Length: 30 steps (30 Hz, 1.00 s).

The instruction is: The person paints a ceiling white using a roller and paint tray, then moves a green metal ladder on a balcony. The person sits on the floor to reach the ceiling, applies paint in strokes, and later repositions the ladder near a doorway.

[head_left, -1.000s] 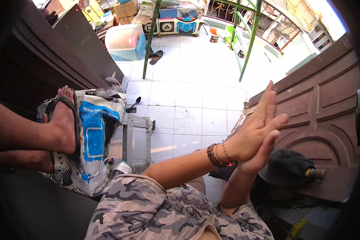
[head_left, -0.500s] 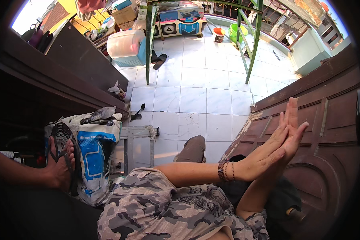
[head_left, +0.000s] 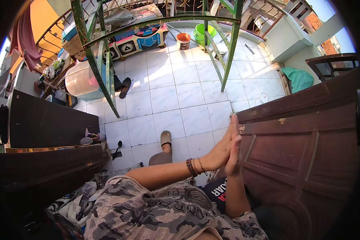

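Observation:
My left hand (head_left: 217,156) and my right hand (head_left: 233,163) are laid flat against each other, palm to palm. Fingers on both are stretched out and point away from me, and I see nothing held between them. Beaded bracelets (head_left: 193,167) circle my left wrist. The hands are in front of my chest, close to the brown panelled door (head_left: 282,148) on the right.
A tall green metal frame (head_left: 164,20) stands ahead on white tiles (head_left: 164,100). Behind it are an orange bucket (head_left: 183,41) and green basins (head_left: 204,34). Black sandals (head_left: 125,87) lie beside a plastic box (head_left: 82,82). A black spoon (head_left: 118,149) is on the floor.
My view has shifted toward the tiled floor, and the green frame appears nearer. My joined hands sit farther left and lower in view. A foot in a clog has come into sight; the flip-flop has left view.

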Motion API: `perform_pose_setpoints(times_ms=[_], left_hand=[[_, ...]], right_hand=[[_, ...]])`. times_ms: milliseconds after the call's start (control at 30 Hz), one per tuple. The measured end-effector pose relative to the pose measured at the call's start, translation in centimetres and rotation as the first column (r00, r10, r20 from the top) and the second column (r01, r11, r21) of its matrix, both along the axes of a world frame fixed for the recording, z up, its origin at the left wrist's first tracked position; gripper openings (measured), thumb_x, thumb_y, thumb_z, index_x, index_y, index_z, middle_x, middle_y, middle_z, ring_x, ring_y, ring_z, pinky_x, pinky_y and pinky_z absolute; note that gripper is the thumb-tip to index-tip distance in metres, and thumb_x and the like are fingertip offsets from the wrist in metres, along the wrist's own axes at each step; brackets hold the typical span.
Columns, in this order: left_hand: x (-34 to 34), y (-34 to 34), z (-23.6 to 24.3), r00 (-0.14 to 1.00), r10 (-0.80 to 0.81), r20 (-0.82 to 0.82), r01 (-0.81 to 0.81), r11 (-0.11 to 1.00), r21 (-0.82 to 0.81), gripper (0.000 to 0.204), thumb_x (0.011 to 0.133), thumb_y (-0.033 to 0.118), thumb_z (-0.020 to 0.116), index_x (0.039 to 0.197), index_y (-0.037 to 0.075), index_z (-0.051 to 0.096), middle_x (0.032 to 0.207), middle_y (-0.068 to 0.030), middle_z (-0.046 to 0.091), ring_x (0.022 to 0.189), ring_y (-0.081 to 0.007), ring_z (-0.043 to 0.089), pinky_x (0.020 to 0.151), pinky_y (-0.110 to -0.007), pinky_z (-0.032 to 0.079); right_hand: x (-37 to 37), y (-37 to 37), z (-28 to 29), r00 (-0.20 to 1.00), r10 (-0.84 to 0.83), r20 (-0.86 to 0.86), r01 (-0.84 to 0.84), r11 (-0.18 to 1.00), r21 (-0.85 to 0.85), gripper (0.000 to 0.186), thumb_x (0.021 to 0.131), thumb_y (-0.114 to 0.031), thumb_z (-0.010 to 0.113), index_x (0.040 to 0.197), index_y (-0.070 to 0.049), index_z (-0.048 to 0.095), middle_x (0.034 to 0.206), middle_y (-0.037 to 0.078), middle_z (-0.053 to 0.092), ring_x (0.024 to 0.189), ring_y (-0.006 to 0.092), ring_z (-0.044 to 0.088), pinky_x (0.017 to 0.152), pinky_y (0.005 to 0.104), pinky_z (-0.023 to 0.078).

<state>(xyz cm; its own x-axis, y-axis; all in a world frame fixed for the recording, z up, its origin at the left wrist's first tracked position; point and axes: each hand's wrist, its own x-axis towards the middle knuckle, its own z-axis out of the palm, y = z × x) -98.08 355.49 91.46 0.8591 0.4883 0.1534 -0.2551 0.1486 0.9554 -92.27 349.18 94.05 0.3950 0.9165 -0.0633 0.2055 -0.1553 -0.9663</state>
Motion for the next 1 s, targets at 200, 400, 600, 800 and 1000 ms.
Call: perform_pose_setpoints(times_ms=[200, 400, 600, 800, 1000], left_hand=[[-7.7, 15.0, -6.9, 0.72, -0.081, -0.689, -0.006, 0.992, -0.123, 0.051, 0.096, 0.037, 0.051, 0.131, -0.001, 0.052, 0.108, -0.0112, 0.065, 0.095, -0.0152, 0.06, 0.084, -0.03, 0.046], [-5.6, 27.9, -7.0, 0.697, 0.307, -0.647, -0.575, 0.779, -0.249, 0.042, 0.095, 0.032, 0.05, 0.121, 0.0, 0.057, 0.105, -0.0155, 0.066, 0.095, -0.0237, 0.063, 0.08, -0.035, 0.049], [6.2, 33.9, -3.6, 0.831, 0.413, -0.373, -0.555, 0.664, -0.501, 0.062, 0.096, 0.049, 0.038, 0.134, 0.001, 0.044, 0.13, -0.0228, 0.05, 0.114, -0.0305, 0.052, 0.094, -0.047, 0.042], [20.0, 30.6, 0.4, 0.962, 0.077, -0.26, -0.216, 0.797, -0.564, 0.075, 0.096, 0.06, 0.032, 0.147, 0.005, 0.025, 0.143, -0.0185, 0.039, 0.129, -0.0304, 0.041, 0.104, -0.046, 0.035], [17.1, 36.6, 0.0, 0.911, -0.141, -0.388, -0.102, 0.834, -0.542, 0.063, 0.096, 0.043, 0.047, 0.139, -0.002, 0.038, 0.131, -0.0183, 0.053, 0.121, -0.0273, 0.051, 0.097, -0.038, 0.042]], right_hand=[[3.0, 4.9, -4.3, 0.997, -0.064, -0.047, 0.049, 0.96, -0.275, 0.06, 0.096, -0.035, 0.053, 0.135, 0.008, 0.042, 0.127, 0.029, 0.054, 0.122, 0.0349, 0.052, 0.1, 0.0405, 0.042], [12.5, 6.7, -4.8, 0.971, -0.14, 0.192, 0.216, 0.861, -0.461, 0.057, 0.094, -0.032, 0.058, 0.133, 0.007, 0.045, 0.125, 0.028, 0.056, 0.116, 0.0326, 0.057, 0.097, 0.0382, 0.045], [20.0, 21.1, 1.5, 0.896, -0.407, 0.177, 0.352, 0.895, 0.275, 0.061, 0.099, -0.038, 0.045, 0.139, 0.008, 0.036, 0.142, 0.027, 0.039, 0.134, 0.0363, 0.035, 0.108, 0.0402, 0.031], [20.5, 32.3, -2.2, 0.991, -0.1, 0.087, 0.068, 0.947, 0.313, 0.06, 0.102, -0.039, 0.036, 0.144, 0.003, 0.03, 0.145, 0.02, 0.036, 0.14, 0.027, 0.027, 0.112, 0.0365, 0.022], [26.4, 29.7, -7.4, 0.967, -0.254, 0.012, 0.253, 0.962, -0.103, 0.041, 0.096, -0.028, 0.057, 0.118, 0.006, 0.06, 0.094, 0.009, 0.07, 0.09, 0.0132, 0.067, 0.076, 0.0241, 0.052]])
